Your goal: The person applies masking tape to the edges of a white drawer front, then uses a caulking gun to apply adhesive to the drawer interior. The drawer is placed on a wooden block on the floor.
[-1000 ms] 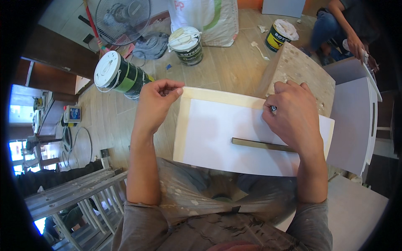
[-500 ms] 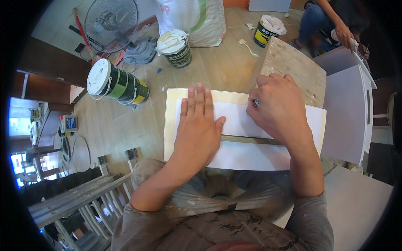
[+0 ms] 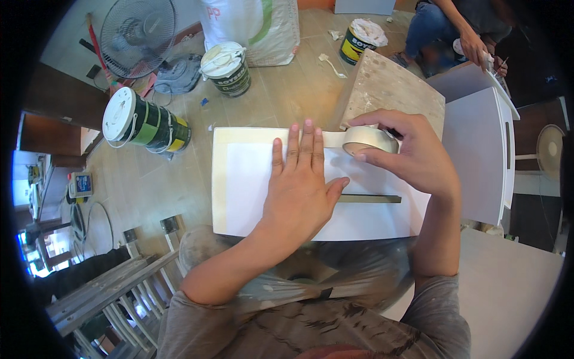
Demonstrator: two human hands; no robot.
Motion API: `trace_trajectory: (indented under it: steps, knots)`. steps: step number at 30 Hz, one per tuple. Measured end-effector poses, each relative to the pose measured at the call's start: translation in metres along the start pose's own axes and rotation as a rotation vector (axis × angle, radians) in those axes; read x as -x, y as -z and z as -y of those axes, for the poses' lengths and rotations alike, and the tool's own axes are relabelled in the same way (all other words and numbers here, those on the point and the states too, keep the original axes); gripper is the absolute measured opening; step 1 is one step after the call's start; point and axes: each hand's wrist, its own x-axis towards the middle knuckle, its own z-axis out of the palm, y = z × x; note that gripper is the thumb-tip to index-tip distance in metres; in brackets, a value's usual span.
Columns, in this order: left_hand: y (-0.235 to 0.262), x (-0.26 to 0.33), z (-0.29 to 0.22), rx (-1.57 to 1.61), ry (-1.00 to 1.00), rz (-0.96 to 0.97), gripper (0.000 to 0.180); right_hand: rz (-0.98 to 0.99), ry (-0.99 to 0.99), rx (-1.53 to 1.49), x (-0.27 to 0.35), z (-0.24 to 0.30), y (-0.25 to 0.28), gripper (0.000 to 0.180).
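Note:
A white panel lies across my lap, a cream strip of tape along its far and left edges. In its middle is a long narrow slot. My left hand rests flat on the panel, fingers stretched toward the far edge, thumb out beside the slot's left end. My right hand grips a roll of masking tape between thumb and fingers at the far edge. A small dark object shows among the right fingers; I cannot make out its kind.
A wooden block stands just beyond the panel. Paint pails, a fan and a white sack are on the floor. White cabinet pieces stand at right, near another person's hand. A metal ladder lies lower left.
My right hand has turned and opened from a fist around a small dark-tipped object to a grip on the tape roll. My left hand has slid rightward on the panel. The view has shifted slightly.

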Motion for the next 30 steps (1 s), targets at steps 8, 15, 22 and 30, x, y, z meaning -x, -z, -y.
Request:
trace_trajectory:
  steps: [8,15,22,30]
  knots:
    - [0.004,0.000,0.002,-0.046,0.011,0.058,0.089,-0.018,-0.135,-0.127,0.050,-0.040,0.062,0.032]
    - [0.007,-0.004,-0.002,-0.133,0.020,0.076,0.089,-0.264,-0.243,-0.201,0.112,-0.093,0.129,0.031]
    - [0.013,-0.006,-0.011,-0.136,0.029,0.103,0.085,-0.452,-0.382,0.146,0.121,-0.118,0.118,0.041]
    - [0.015,-0.005,-0.013,-0.143,0.027,0.109,0.083,-0.463,-0.477,0.211,0.124,-0.143,0.104,0.040]
